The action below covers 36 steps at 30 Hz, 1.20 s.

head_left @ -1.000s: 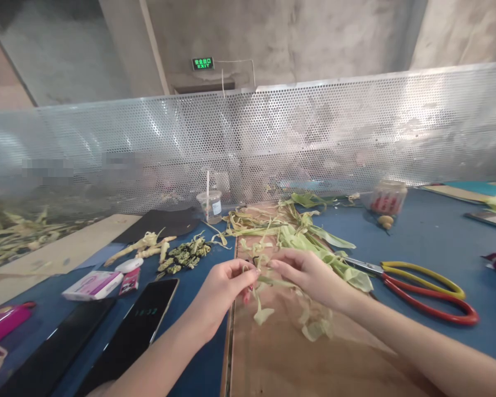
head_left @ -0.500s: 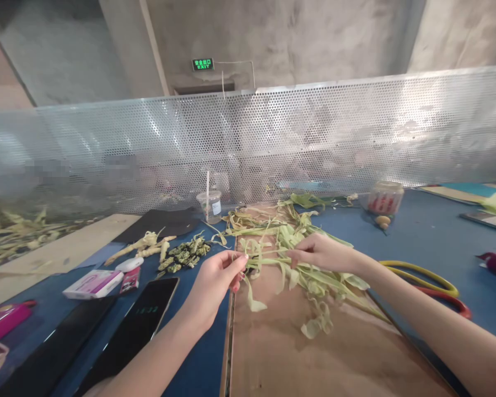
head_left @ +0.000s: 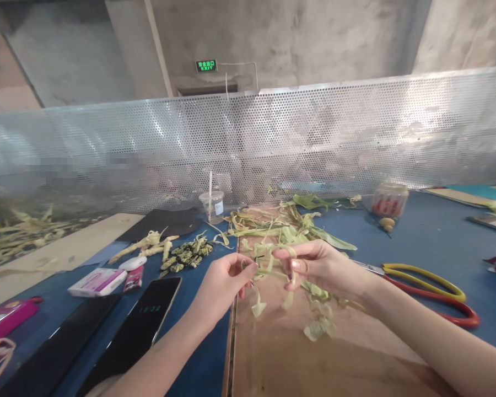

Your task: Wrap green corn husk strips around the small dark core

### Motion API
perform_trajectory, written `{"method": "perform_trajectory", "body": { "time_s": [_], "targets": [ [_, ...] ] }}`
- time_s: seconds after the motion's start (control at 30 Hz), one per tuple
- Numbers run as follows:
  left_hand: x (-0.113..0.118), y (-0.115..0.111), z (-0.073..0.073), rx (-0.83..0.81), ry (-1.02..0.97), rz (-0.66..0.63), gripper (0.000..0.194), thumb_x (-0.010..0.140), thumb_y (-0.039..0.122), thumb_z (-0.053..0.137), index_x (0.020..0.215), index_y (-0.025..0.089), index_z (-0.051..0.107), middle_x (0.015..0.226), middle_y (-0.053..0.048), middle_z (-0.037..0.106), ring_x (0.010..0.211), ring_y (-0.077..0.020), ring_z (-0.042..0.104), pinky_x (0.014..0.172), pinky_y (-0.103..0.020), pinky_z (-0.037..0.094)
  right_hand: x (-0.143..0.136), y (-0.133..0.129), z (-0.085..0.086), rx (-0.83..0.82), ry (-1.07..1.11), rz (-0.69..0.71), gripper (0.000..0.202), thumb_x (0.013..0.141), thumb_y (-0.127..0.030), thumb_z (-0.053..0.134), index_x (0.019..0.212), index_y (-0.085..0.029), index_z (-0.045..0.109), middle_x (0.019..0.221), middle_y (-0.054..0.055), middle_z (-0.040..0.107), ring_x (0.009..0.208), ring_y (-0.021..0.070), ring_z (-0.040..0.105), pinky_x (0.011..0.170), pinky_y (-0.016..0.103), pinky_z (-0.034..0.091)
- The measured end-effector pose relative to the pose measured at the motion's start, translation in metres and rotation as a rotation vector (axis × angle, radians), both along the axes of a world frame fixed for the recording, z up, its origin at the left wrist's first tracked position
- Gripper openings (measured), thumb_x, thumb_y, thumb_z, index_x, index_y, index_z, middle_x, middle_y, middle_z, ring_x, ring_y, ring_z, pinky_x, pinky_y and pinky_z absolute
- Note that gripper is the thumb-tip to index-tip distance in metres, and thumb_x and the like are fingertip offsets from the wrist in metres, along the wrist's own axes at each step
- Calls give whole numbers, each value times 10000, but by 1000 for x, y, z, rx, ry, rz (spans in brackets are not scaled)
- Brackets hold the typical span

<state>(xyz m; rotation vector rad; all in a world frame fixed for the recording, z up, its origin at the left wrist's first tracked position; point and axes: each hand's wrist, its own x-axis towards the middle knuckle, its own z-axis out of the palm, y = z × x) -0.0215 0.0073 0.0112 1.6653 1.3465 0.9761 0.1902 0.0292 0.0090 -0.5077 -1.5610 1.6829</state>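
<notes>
In the head view, the left hand (head_left: pixel 223 286) pinches a leaf strip (head_left: pixel 258 309) between thumb and fingers, above the board (head_left: pixel 273 358). The right hand (head_left: pixel 334 270) has its grip loosely closed on pale leaf, which curls round the fingers. Thin leaf likely tears if jerked: a steady left pinch and slow, even right-hand tension would suit it.

Above the brown board (head_left: pixel 281 353), the left hand (head_left: pixel 225 284) and right hand (head_left: pixel 326 270) grip pale green leaf strips (head_left: pixel 268 272). Left of the board lie a black phone (head_left: pixel 136 331) and knotted green pieces (head_left: pixel 188 253); right of it, scissors (head_left: pixel 430 292) with yellow and red handles; beyond it, a perforated metal screen (head_left: pixel 314 132).
</notes>
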Motion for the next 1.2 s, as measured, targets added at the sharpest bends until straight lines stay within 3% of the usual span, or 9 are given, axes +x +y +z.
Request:
{"method": "perform_trajectory", "body": {
  "time_s": [0.13,0.3,0.37,0.63,0.87,1.2],
  "targets": [
    [1,-2,-3,34,57,-55,246,781,419,532,791,177,574,562,45,516,483,-108,482,528,-231,374,-14,-11,2,47,-54,-189,174,715,-239,704,882,-198,676,801,-8,656,805,126,641,826,298,503],
    [3,-3,-8,84,156,-56,199,781,380,528,784,192,593,536,63,459,481,-111,485,523,-228,363,-26,-22,0,338,-265,-467,45,754,-226,648,782,-191,655,771,-13,617,739,114,594,697,232,490],
    [4,-3,-8,98,173,-52,182,780,358,526,780,191,600,522,65,446,476,-111,482,513,-224,353,-29,-25,-1,390,-302,-510,35,762,-209,632,777,-187,655,777,-5,606,724,115,586,665,226,481],
    [6,-6,-7,77,158,-49,172,761,349,549,814,193,600,538,67,453,460,-104,485,496,-216,355,-33,-28,-1,373,-254,-459,63,781,-234,601,796,-179,628,730,0,591,674,127,613,647,253,507],
    [5,-6,-9,79,143,-83,163,765,330,533,818,192,601,546,49,484,480,-114,481,499,-221,368,-32,-26,-5,248,-275,-379,197,762,-357,619,848,-181,641,713,3,558,526,97,549,452,225,508],
    [5,-5,-11,95,167,-106,177,774,365,533,797,205,604,521,42,523,493,-136,526,523,-237,390,-34,-24,-6,219,-277,-442,210,772,-365,596,843,-170,628,704,-15,551,408,52,488,375,203,485]
  ]
}}
